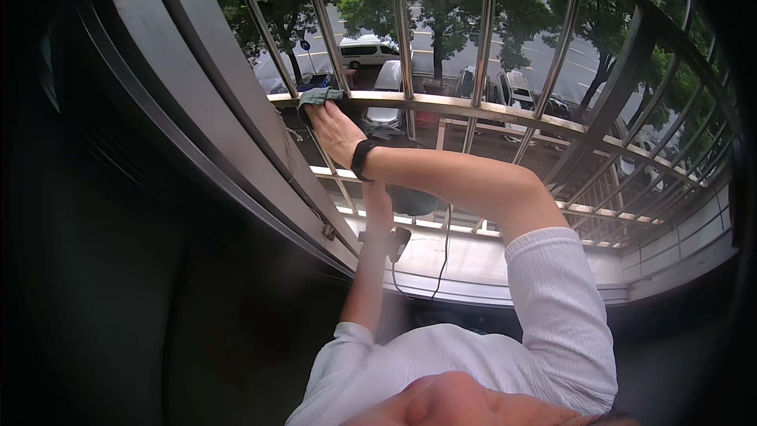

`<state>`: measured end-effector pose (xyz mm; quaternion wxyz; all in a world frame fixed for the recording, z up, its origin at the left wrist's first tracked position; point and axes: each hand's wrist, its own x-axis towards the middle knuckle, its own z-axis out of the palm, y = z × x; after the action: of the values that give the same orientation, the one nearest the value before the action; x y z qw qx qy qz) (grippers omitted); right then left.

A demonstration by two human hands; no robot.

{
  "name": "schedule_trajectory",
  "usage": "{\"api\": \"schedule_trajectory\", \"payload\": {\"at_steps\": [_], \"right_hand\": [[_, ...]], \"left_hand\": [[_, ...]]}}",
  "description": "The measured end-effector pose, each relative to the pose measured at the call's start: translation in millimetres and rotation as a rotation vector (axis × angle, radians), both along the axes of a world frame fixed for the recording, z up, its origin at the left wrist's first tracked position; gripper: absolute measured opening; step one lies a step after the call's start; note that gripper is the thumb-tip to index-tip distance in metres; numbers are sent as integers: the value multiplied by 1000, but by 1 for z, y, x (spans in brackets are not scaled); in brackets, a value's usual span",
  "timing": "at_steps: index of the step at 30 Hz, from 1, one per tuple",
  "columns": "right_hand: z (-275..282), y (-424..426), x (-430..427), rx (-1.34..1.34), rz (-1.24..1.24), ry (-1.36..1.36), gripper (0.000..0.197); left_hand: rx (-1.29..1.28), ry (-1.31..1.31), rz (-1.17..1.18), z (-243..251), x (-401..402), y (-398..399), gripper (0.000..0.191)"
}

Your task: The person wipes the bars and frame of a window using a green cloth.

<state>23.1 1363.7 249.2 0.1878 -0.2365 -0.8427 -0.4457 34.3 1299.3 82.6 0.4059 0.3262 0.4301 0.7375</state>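
Observation:
My right hand (pixel 338 133), with a black band on the wrist, presses a grey-green cloth (pixel 319 96) over the upper horizontal metal rail (pixel 440 100) of a window guard. The cloth is folded around the rail's left end, close to the window frame, and the fingers lie on it. Below, my left hand (pixel 378 204) reaches up beneath the right wrist. My right forearm hides most of its fingers, so I cannot tell what it holds. A dark rounded thing (pixel 414 200) shows just beside it, partly covered by the forearm.
Vertical metal bars (pixel 485 29) rise along the guard. On the left stands a sliding window frame (pixel 207 77). A small black device (pixel 400 244) with a cable is near my left forearm, and another black cable (pixel 445 254) crosses the white sill (pixel 479 254). Trees and parked vehicles are outside, below.

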Motion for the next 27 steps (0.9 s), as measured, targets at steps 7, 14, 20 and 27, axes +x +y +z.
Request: {"api": "schedule_trajectory", "payload": {"at_steps": [7,14,20,27], "right_hand": [[-11,-2,57,7,-156,-183,53],[-5,-32,203,-96,-256,-128,55],[-12,-59,308,-201,-336,88,58],[-32,-34,210,-199,-120,55,52]], "left_hand": [[17,43,-277,-9,25,3,55],[154,161,-537,-29,123,-2,44],[123,168,-909,-24,181,-12,44],[241,68,-623,7,115,-33,49]]}}
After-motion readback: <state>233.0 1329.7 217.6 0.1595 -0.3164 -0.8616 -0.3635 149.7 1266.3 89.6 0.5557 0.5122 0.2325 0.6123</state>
